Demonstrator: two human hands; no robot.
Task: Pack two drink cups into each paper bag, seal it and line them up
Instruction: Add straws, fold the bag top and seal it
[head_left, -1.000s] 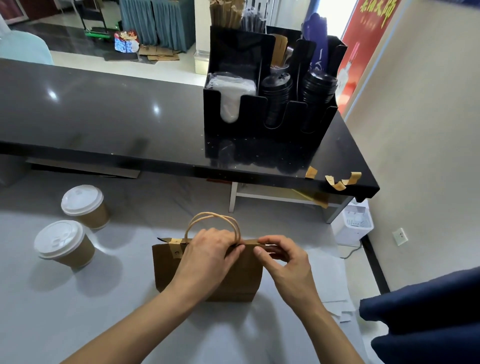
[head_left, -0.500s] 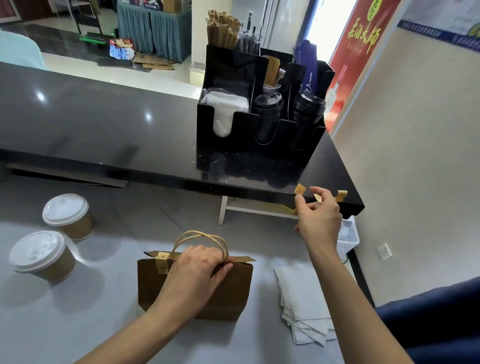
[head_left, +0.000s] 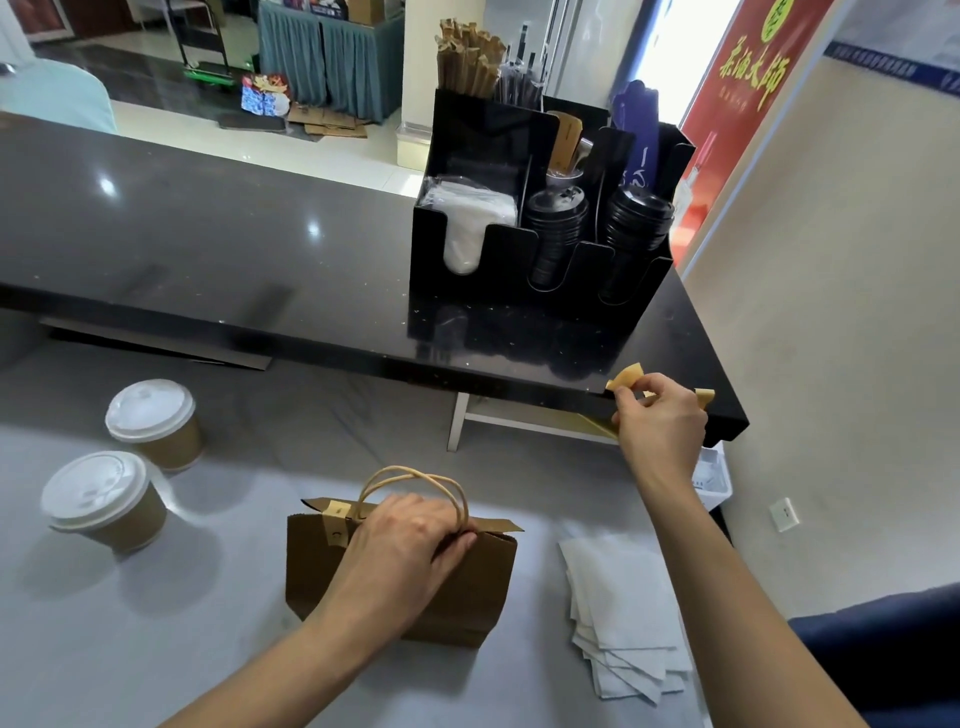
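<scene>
Grey matte table (head_left: 156, 649) in front, w/ a raised glossy black bar ledge (head_left: 260, 270) behind it and a beige wall at right. On the table: 1 brown kraft paper bag (head_left: 483, 587) standing upright, top folded over, twisted paper handles (head_left: 415, 480) sticking up; 2 kraft paper drink cups w/ white lids at far left, one nearer (head_left: 104, 501), one farther (head_left: 153, 423), just beside each other, well apart from the bag; 1 fanned stack of white paper sheets (head_left: 623, 623) right of the bag. On the ledge: 1 black acrylic organiser (head_left: 498, 260) w/ white lids, 2 stacks of black lids, wrapped straws.

Left hand (head_left: 400, 551) lies over the bag's folded top, fingers curled over the fold & handle base, pressing it closed. Right hand (head_left: 660, 421) is up at the ledge's front edge, thumb & forefinger pinching a tan tape strip (head_left: 626, 376); a 2nd tan strip (head_left: 704, 397) sticks out just right of the hand.

Vs. 1 s ago: right hand has left the bag top, where both hands were pinching the fold, and gone to the tape strips; left hand stays put. Vs. 0.5 s ago: hardly any change, right hand's grip on the strip looks the same.
</scene>
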